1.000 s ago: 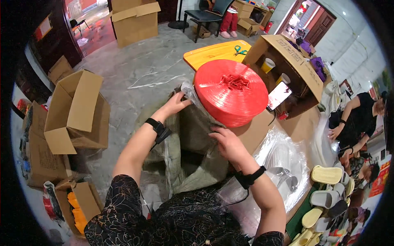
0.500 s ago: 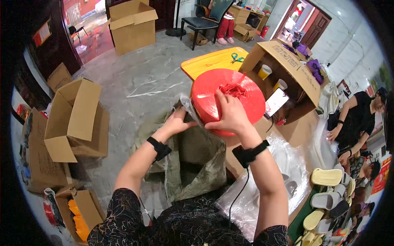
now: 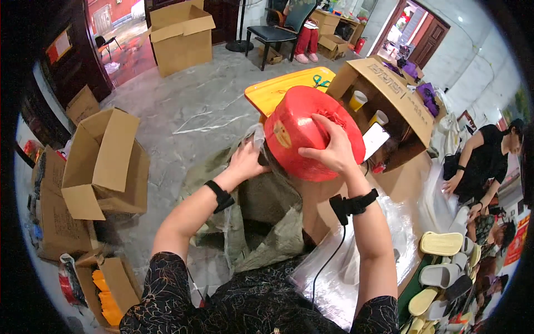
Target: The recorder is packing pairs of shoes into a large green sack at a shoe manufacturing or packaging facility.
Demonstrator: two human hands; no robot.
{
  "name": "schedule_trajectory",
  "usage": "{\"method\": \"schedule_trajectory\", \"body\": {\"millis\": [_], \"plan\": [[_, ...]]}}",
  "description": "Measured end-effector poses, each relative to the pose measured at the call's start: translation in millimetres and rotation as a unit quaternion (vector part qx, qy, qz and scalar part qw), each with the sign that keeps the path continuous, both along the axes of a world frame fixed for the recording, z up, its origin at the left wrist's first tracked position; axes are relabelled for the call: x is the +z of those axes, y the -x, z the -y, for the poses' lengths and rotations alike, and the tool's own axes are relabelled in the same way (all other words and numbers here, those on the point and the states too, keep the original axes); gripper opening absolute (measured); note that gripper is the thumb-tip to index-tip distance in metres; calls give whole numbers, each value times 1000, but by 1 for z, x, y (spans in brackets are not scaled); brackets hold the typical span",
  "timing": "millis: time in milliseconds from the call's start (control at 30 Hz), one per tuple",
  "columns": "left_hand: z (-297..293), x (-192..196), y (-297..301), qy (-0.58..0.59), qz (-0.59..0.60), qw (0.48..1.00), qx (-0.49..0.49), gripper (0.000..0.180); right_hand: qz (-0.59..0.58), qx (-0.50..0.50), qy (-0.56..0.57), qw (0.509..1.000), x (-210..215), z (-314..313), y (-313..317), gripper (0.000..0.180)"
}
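A large red roll of plastic twine (image 3: 295, 119) is tilted at the near end of the yellow table, its side with an orange label turned partly toward me. My right hand (image 3: 334, 149) grips it from the near side, fingers at the roll's ruffled centre and thumb on the flank. Left of the roll, my left hand (image 3: 246, 161) is closed on the lip of a grey-green woven sack (image 3: 272, 245), with some clear film at the fingers. The sack hangs with its mouth toward me, between my arms. Where the roll's underside rests is hidden.
Green-handled scissors (image 3: 320, 82) lie on the yellow table (image 3: 267, 92). Beyond the roll, a carton (image 3: 389, 83) on its side holds two yellow-and-white cups, with a phone (image 3: 375, 140) before it. Clear plastic bags (image 3: 334, 278) and slippers (image 3: 439, 275) lie right. A co-worker (image 3: 484, 161) handles film there.
The roll has tipped away to the right, showing more of its labelled side. My right hand has moved a little right with it. My left hand stays at the sack's edge.
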State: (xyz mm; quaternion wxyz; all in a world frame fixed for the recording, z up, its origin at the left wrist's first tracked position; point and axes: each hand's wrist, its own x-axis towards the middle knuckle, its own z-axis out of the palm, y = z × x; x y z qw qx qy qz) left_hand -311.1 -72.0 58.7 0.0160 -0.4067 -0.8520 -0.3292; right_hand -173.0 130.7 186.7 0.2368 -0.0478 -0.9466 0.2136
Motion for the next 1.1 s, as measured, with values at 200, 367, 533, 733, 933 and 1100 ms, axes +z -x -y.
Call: {"method": "schedule_trajectory", "body": {"millis": [200,367,533,733,933,1100], "plan": [[-90,-15,70,51,-216,961,-164,86,-23,10,140,990,4,-13,-12,90],[-116,-21,101,-81,-213,938,-262,76,-28,31,116,992,1,-16,-35,89],[-99,16,110,-32,252,924,-285,69,-23,78,16,997,-7,0,-36,85],[-91,-7,133,-96,495,816,-281,56,14,94,-13,995,-18,17,-28,84],[-49,-3,116,-74,310,933,-164,55,34,82,-35,995,-32,31,-27,84],[22,-38,22,-94,-109,988,61,60,64,-65,-222,971,-29,81,-42,88]]}}
